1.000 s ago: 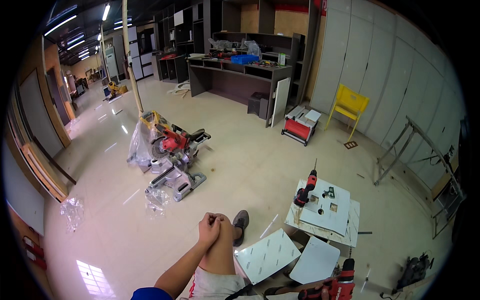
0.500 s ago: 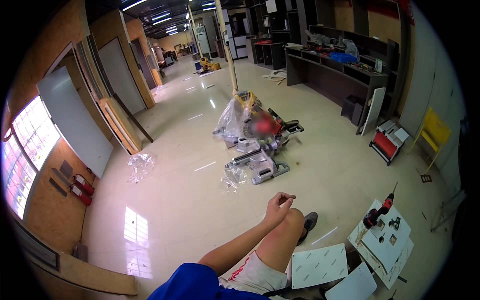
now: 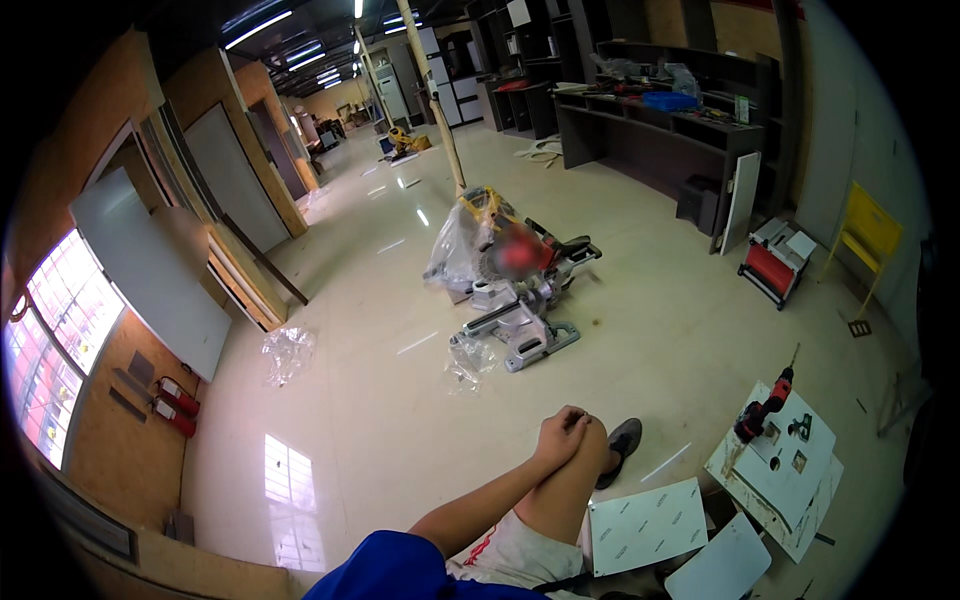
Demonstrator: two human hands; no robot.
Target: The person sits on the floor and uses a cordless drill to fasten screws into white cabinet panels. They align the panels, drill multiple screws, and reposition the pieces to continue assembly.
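My left hand [image 3: 561,437] rests against my bent left knee [image 3: 592,447], its fingers curled together. Whatever they hold, if anything, is too small or hidden to make out. My right hand is outside the view. To the right of my leg lies a white board [image 3: 648,525] with printed marks, and a smaller white panel [image 3: 722,562] slants beside it. A red and black cordless drill [image 3: 764,405] with a long bit stands on a white panel with cutouts [image 3: 790,460], next to a small dark green tool [image 3: 801,427].
A mitre saw [image 3: 525,330] sits on the floor ahead, with clear plastic sheeting [image 3: 450,250] around it. Crumpled plastic [image 3: 288,355] and two fire extinguishers [image 3: 178,405] are at left. A yellow chair [image 3: 866,235], a red and grey machine [image 3: 775,262] and a cluttered dark workbench [image 3: 655,120] stand at right.
My left hand has come down a little onto the knee, fingers still curled. The whole view has tilted slightly. The drill and panels keep their places.
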